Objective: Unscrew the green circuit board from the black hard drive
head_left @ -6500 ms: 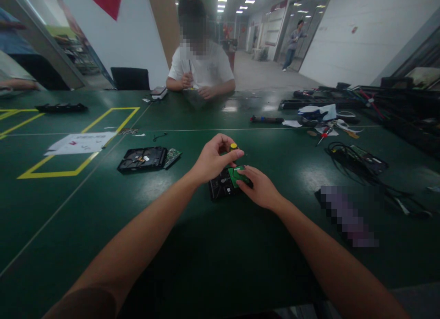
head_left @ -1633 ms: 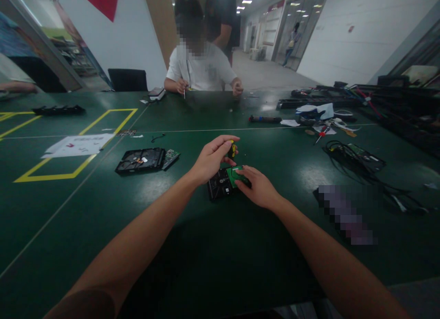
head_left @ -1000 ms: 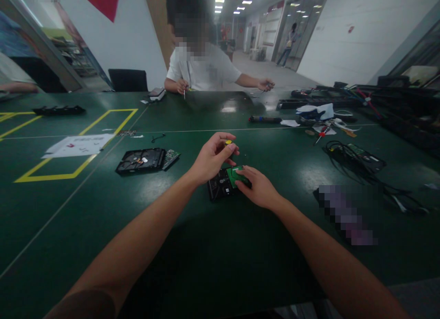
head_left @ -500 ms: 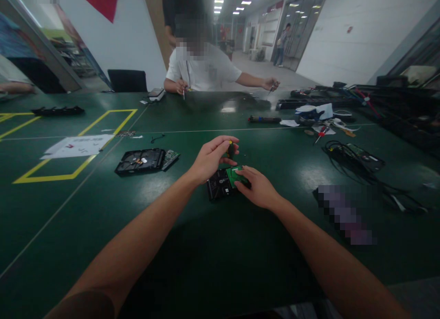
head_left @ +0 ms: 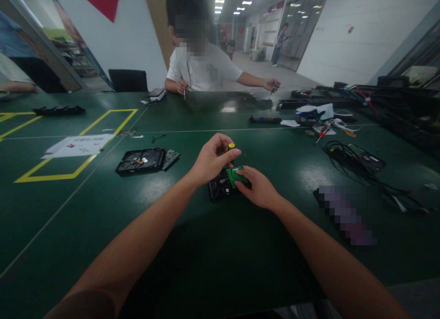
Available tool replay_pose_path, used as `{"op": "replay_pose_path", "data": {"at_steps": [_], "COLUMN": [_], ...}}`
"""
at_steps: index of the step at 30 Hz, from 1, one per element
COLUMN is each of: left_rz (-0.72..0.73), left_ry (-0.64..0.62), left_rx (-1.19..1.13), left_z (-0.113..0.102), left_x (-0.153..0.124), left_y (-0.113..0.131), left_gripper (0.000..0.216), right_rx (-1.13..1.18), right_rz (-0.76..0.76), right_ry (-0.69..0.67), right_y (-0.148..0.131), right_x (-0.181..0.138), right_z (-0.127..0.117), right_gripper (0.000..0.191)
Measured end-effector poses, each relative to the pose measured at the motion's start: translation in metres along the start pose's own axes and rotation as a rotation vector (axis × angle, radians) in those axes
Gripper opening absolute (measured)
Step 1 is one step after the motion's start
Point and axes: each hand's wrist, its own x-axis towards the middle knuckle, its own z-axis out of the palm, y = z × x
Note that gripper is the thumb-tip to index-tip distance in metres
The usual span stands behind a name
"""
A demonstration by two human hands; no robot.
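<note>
A black hard drive (head_left: 220, 186) with a green circuit board (head_left: 233, 174) on top lies on the table in front of me. Above its far edge, my left hand (head_left: 213, 157) is closed around a screwdriver (head_left: 231, 146); the yellow end of the handle shows, while its shaft and tip are mostly hidden by my fingers. My right hand (head_left: 257, 187) grips the drive's right end, with thumb and fingers over the circuit board.
To the left lie another opened drive (head_left: 140, 161), a loose circuit board (head_left: 170, 159) and paper sheets (head_left: 77, 146). Cables (head_left: 357, 165) and a pixelated object (head_left: 345, 213) are on the right. Across the table sits a person in a white shirt (head_left: 220, 67) holding tools.
My left hand's fingers and thumb have shifted around the screwdriver handle, which now shows its yellow end upward. My right hand and the drive have stayed in place.
</note>
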Motion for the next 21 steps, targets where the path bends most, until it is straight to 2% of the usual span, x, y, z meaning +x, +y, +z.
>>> {"op": "replay_pose_path", "data": {"at_steps": [5, 9, 12, 18, 21], "left_rz": [0.008, -0.060, -0.085, -0.039, -0.039], "left_ry": [-0.064, -0.077, -0.041, 0.054, 0.060], "left_rx": [0.099, 0.026, -0.010, 0.027, 0.014], "left_z": [-0.0006, -0.0004, -0.0007, -0.0004, 0.0008], "left_x": [-0.0014, -0.0012, 0.0000, 0.0010, -0.0004], "left_y": [0.0061, 0.0083, 0.0073, 0.0034, 0.0031], "left_gripper": [0.030, 0.032, 0.033, 0.031, 0.033], "right_rx": [0.018, 0.021, 0.015, 0.002, 0.002], "right_rz": [-0.009, -0.009, 0.000, 0.012, 0.002], "right_ry": [0.002, 0.011, 0.006, 0.006, 0.010], "right_y": [0.0001, -0.0003, -0.0006, 0.0006, 0.0012], "right_x": [0.0000, -0.0001, 0.0004, 0.0005, 0.0004], "right_z": [-0.0001, 0.0000, 0.0000, 0.0011, 0.0012], "right_gripper": [0.041, 0.041, 0.042, 0.045, 0.043]}}
